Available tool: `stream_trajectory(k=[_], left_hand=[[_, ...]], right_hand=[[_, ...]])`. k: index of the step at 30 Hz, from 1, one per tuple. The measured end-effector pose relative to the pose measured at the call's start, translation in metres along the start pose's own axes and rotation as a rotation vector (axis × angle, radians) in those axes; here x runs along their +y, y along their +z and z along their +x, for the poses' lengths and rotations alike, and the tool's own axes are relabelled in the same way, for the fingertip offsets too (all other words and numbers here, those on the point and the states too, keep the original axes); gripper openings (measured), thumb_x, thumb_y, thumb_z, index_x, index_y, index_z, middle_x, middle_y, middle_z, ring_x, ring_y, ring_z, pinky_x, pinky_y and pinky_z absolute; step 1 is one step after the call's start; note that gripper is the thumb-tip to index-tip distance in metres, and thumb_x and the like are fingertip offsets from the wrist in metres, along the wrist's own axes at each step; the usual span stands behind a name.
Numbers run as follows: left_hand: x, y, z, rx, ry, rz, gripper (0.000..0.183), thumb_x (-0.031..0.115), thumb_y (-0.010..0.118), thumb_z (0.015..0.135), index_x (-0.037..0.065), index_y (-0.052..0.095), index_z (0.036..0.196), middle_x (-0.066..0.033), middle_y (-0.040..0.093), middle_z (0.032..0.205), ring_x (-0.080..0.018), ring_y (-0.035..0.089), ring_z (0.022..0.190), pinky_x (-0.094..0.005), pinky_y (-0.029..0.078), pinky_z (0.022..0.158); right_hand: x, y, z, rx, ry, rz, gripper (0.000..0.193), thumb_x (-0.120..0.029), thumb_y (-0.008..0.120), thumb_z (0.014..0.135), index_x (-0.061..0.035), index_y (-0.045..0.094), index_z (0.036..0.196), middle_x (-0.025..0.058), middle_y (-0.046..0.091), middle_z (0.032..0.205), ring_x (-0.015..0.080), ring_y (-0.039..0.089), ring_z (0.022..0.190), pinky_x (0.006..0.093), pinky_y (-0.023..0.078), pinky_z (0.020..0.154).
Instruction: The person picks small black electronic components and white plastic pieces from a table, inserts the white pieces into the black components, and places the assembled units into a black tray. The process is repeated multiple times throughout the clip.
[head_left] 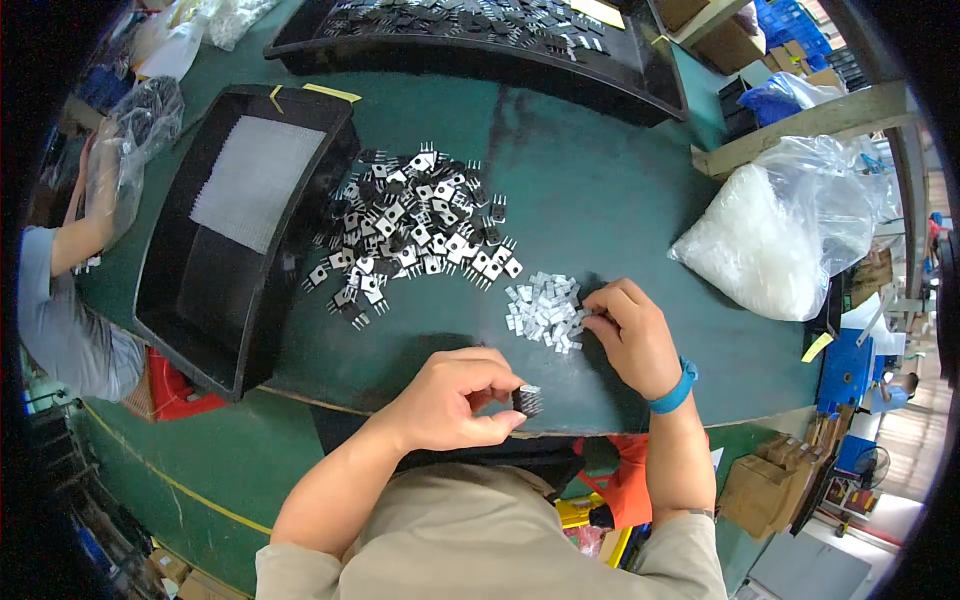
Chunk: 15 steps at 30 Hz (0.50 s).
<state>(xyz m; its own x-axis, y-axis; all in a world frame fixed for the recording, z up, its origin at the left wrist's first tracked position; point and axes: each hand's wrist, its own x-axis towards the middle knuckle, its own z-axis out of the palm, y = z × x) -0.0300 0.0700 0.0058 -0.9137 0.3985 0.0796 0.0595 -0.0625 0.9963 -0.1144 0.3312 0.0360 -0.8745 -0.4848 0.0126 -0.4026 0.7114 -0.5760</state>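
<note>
My left hand (450, 402), near the table's front edge, pinches a small stack of black three-legged transistors (528, 400) between thumb and fingers. The metal legs point to the right. My right hand (638, 335), with a blue band on its wrist, is at the right side of a small pile of whitish translucent pieces (543, 312). Its thumb and forefinger are drawn together there; what lies between them is too small to make out. Beyond my left hand spreads a heap of loose transistors (410, 220), black with silvery metal tabs.
On the left stands a black tray (245, 330) with a whitish ribbed sheet (258, 180). A larger black bin (470, 65) of transistors is at the back. A clear bag of white material (755, 240) lies right. Another person's arm (85, 240) reaches in at far left.
</note>
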Motion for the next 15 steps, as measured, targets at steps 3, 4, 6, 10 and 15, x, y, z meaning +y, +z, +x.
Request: stream_trajectory(k=[3,4,6,10,15], left_hand=[[0.000,0.000,0.000,0.008,0.013,0.005,0.023,0.005,0.081,0.075,0.001,0.074,0.097,-0.0029,0.062,0.081,-0.0079,0.050,0.058,-0.0244,0.040,0.052],[0.000,0.000,0.000,0.012,0.013,0.002,0.023,0.004,0.081,0.075,0.001,0.074,0.097,-0.0029,0.062,0.081,-0.0078,0.050,0.058,-0.0244,0.040,0.052],[0.000,0.000,0.000,0.021,0.004,0.003,0.025,0.005,0.081,0.074,0.001,0.075,0.098,-0.0038,0.063,0.083,-0.0084,0.052,0.060,-0.0241,0.041,0.052],[-0.002,0.000,-0.002,0.042,-0.006,0.028,0.028,0.005,0.082,0.072,0.002,0.076,0.100,-0.0057,0.067,0.086,-0.0099,0.056,0.064,-0.0233,0.043,0.054],[-0.004,0.002,-0.002,0.074,0.019,0.052,0.027,0.005,0.081,0.073,0.002,0.075,0.100,-0.0047,0.065,0.085,-0.0092,0.054,0.063,-0.0237,0.043,0.053]], right_hand=[[-0.004,0.000,-0.001,0.013,0.048,0.047,0.026,0.002,0.072,0.082,-0.0028,0.065,0.106,0.0152,0.062,0.094,0.0351,0.063,0.083,0.0407,0.052,0.074],[-0.005,-0.001,-0.003,0.019,0.049,0.080,0.027,0.003,0.072,0.082,-0.0026,0.064,0.107,0.0151,0.062,0.094,0.0345,0.063,0.083,0.0401,0.052,0.074],[-0.012,-0.005,-0.007,0.030,0.051,0.147,0.029,0.005,0.071,0.082,-0.0022,0.064,0.110,0.0149,0.061,0.093,0.0333,0.062,0.084,0.0390,0.052,0.074],[-0.029,-0.009,-0.013,0.020,-0.065,0.193,0.031,0.008,0.070,0.081,-0.0028,0.065,0.110,0.0152,0.062,0.095,0.0332,0.063,0.088,0.0378,0.053,0.077],[-0.047,-0.010,-0.019,0.003,-0.148,0.251,0.028,0.008,0.071,0.082,-0.0035,0.066,0.107,0.0153,0.064,0.099,0.0338,0.064,0.091,0.0377,0.054,0.079]])
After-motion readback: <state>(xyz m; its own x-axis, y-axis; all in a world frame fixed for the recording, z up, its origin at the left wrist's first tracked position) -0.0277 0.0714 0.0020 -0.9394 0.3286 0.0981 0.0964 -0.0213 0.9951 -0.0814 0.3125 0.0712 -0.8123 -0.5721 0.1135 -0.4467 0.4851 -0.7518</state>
